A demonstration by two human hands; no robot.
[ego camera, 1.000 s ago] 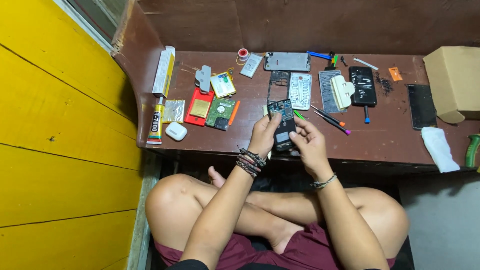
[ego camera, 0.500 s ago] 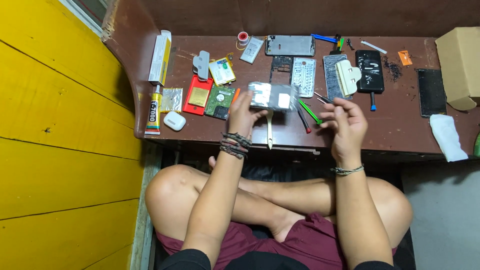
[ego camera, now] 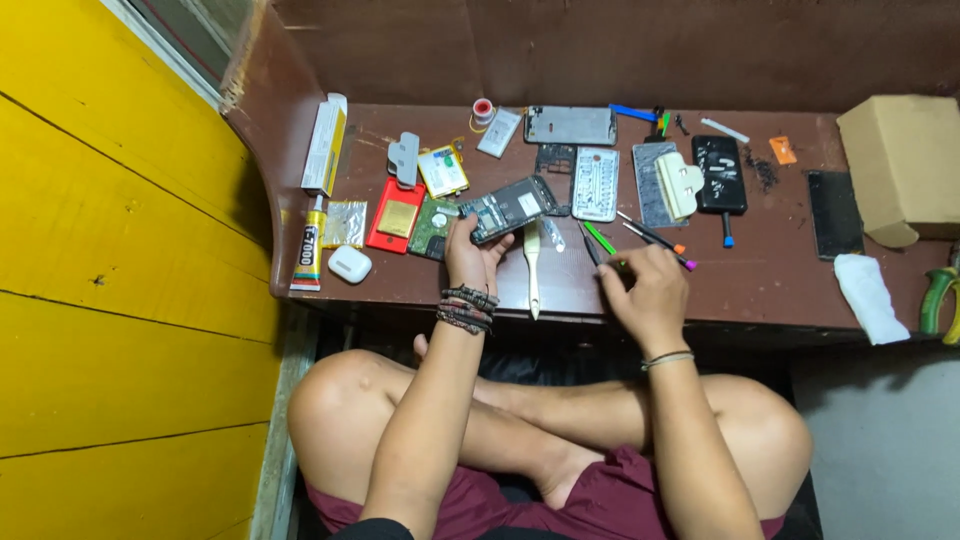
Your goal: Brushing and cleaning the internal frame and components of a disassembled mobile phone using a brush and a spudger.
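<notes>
1. Head view, nearest first: the person sits cross-legged below the counter [ego camera: 770,290], both forearms reaching up and away from the knees. The left wrist carries a stack of dark bracelets, the right a single thin band.

2. The left hand [ego camera: 472,262] grips the opened phone [ego camera: 508,208] by its lower end, fingers [ego camera: 478,243] wrapped round it, so it stands tilted above the counter with its bare insides facing up. Half a second ago it was held higher and nearer the middle, its pale side showing; a second ago both hands were on it together. It has now swung left and turned over, so the work has passed from two-handed handling to a one-handed hold.

3. The right hand [ego camera: 645,290] has let go of the phone and dropped to the counter's near edge. Its fingers are curled narrow over the tool cluster; whether they pinch one I cannot tell, but it looks like a tool is being picked.

4. Between the hands lies a small brush [ego camera: 532,262], handle toward the person, untouched.

5. Just beyond the right hand lie a green pry stick [ego camera: 600,238] and a thin screwdriver [ego camera: 655,240] with a pink tip.

6. Farther back, a red case [ego camera: 397,215] and a green circuit board [ego camera: 434,225] sit left of the phone; a glue tube [ego camera: 309,255] and a white earbud case [ego camera: 350,265] lie at the left end.

7. Farthest right stands a cardboard box [ego camera: 905,165], with a white cloth [ego camera: 868,295] nearer.
</notes>
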